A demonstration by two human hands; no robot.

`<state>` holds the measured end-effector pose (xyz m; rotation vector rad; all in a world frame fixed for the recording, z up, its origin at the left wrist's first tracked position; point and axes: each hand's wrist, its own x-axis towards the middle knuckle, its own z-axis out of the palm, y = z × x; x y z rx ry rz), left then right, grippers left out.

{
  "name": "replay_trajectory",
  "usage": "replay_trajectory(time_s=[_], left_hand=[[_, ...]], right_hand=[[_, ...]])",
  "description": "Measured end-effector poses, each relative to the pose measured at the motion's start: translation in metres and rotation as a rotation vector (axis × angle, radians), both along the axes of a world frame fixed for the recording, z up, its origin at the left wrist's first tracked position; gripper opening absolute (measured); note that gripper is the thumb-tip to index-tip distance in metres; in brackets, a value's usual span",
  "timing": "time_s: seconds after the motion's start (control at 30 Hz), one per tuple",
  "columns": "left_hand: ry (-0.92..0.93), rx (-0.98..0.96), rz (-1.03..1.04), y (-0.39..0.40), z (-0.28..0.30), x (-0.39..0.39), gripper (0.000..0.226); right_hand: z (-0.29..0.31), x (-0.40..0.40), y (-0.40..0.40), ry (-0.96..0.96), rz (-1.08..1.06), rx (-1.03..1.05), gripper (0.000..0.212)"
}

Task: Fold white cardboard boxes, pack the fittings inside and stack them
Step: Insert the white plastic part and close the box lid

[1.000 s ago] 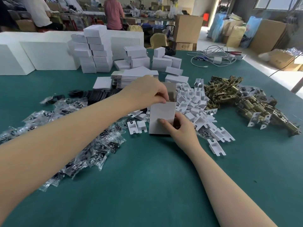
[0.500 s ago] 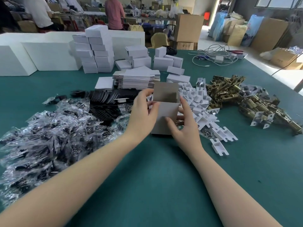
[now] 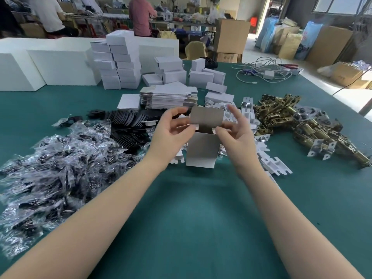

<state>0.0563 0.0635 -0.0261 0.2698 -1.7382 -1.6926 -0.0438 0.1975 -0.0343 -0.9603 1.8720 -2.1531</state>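
Note:
A small white cardboard box (image 3: 202,151) stands upright on the green table (image 3: 191,218) with its top lid flap raised, grey inside showing. My left hand (image 3: 171,135) pinches the left side flap at the box's top. My right hand (image 3: 234,135) pinches the right side flap. Behind the box lies a pile of flat unfolded box blanks (image 3: 169,97). Folded white boxes (image 3: 118,63) are stacked at the back left. White plastic fittings (image 3: 271,164) lie right of the box, brass hinges (image 3: 302,125) further right, and bagged black parts (image 3: 50,164) on the left.
Loose black plates (image 3: 128,121) lie behind the bags. More closed white boxes (image 3: 201,77) sit at the back middle, cables (image 3: 261,71) at the back right, and large white blocks (image 3: 40,67) at the far left. Two people work at a far bench.
My left hand came off the box's top and back to its left side. Both hands rose from the box's walls to pinch the side flaps at its open top.

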Motion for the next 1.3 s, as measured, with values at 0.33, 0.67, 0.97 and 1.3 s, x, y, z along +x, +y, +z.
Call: replay_trajectory(time_s=[0.33,0.67,0.97,1.3], left_hand=[[-0.192,-0.652,-0.151,-0.03,0.002,0.014,0.032],[-0.068,-0.605,0.008,-0.022,0.002,0.006,0.022],[-0.073,-0.557,-0.018,-0.026,0.005,0.003,0.012],[-0.066,-0.477,-0.051,-0.026,0.004,0.004,0.018]], right_hand=[[-0.008,-0.008,0.02,0.514,-0.063,0.191,0.016],[0.006,-0.005,0.012,0.509,-0.116,0.182,0.024],[0.01,-0.008,0.01,0.418,-0.07,0.142,0.023],[0.012,-0.009,0.016,0.287,-0.004,0.142,0.015]])
